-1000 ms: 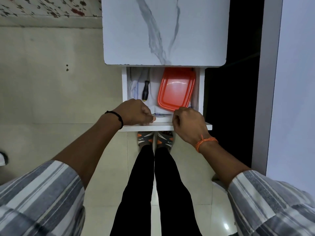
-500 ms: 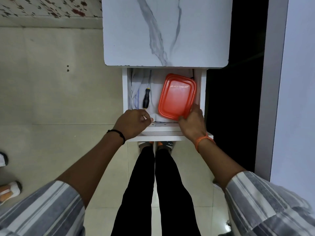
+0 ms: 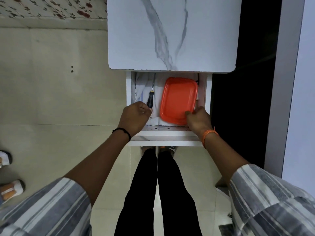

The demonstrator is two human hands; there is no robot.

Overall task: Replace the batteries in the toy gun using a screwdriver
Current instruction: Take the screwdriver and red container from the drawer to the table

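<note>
Black-handled, with a thin steel shaft, the screwdriver (image 3: 150,99) lies on pale cloth (image 3: 142,86) at the left of the open white drawer (image 3: 167,133), and your left hand (image 3: 135,115) is at its butt end, fingers curled against the handle; whether they have truly closed round it you cannot tell from this angle. Judged from that, you are at the fetching step: tools and parts are being gathered, and no screw has been touched. Your next move calls for a firm hold on the handle and a straight lift clear of the cloth.

To the right, the orange rectangular plastic container lid (image 3: 179,99) fills most of the drawer, and your right hand (image 3: 198,118) pinches its near right corner, thumb on top. It will need raising or sliding out without snagging the drawer wall.

Neither the toy gun nor any batteries show anywhere; they may sit under that lid, but this is hidden. The drawer's back end is cut off by the white marble-patterned tabletop (image 3: 170,34).
</note>
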